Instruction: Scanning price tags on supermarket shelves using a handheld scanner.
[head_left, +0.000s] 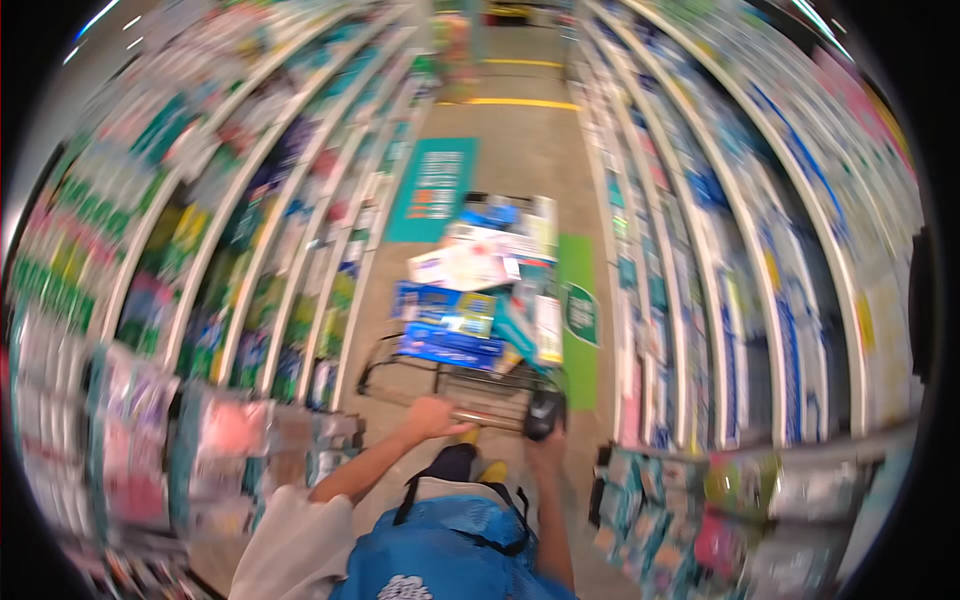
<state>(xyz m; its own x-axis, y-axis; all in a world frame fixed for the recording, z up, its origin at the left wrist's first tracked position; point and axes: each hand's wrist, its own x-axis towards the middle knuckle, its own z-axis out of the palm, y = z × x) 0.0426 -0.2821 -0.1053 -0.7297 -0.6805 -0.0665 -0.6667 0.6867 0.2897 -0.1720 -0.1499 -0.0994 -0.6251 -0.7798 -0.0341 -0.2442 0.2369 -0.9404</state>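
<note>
A cart (480, 379) with a dark wire frame stands in front of me, piled with boxes and packets. My left hand (433, 418) rests on the left part of its handle bar (487, 421), thumb stretched along it. At the bar's right end my right hand (546, 442) is closed around or against a black device (544, 415); its fingers are partly hidden. Blue boxes (450, 341) lie on the near side of the load, white and pink packets (469, 262) farther on, and a blue item (491, 216) at the far end. The picture is blurred.
Stocked shelves (255, 165) line the left side of the aisle, more shelves (697, 150) the right. Hanging packets (225, 427) are close on the left, others (675, 510) on the right. The floor bears a teal sign (433, 187), a green one (579, 315) and yellow lines (517, 102).
</note>
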